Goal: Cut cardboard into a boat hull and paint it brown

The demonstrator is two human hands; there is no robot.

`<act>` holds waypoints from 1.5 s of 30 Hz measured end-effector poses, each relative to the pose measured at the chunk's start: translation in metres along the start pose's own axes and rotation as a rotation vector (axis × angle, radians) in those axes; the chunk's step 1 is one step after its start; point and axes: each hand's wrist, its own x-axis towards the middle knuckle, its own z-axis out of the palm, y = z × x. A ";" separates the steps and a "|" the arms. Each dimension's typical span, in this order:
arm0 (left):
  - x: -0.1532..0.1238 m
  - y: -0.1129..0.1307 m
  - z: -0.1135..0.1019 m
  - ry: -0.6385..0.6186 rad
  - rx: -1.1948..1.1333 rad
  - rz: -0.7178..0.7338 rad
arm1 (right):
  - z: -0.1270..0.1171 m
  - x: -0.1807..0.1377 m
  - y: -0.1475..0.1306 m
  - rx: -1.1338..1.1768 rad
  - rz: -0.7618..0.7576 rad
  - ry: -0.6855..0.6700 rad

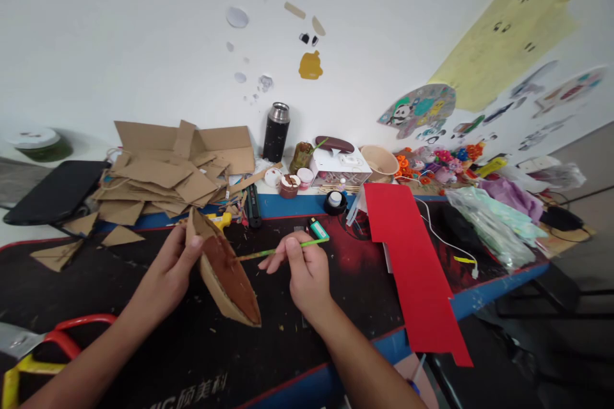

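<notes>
My left hand [175, 265] grips the upper end of a boat-shaped cardboard piece [218, 294], tilted above the dark desk mat. Brown paint covers much of its inner face; the near rim is bare cardboard. Pinched in my right hand [307, 268] is a thin green paintbrush [307, 243], its tip touching the painted inside. Behind the hands stand an open jar of brown paint [289, 188] and a cloudy container of murky liquid [301, 158]. A green-and-white lighter [317, 228] lies just beyond my right hand.
Cardboard scraps [163, 172] are heaped at the back left, beside a black thermos [277, 132]. Red-and-yellow scissors [52, 342] lie at the front left. A red sheet [417, 268] overhangs the mat's right front edge. Plastic bags [494, 227] and a white cable [446, 233] are farther right.
</notes>
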 end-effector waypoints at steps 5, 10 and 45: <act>-0.002 -0.002 0.004 -0.058 -0.008 -0.003 | 0.009 0.013 -0.003 0.005 -0.031 0.016; -0.005 -0.005 0.008 -0.061 -0.001 -0.043 | 0.011 0.020 -0.003 0.031 0.015 0.038; -0.005 -0.010 0.011 -0.038 -0.025 -0.101 | -0.003 0.012 0.010 0.173 0.134 0.071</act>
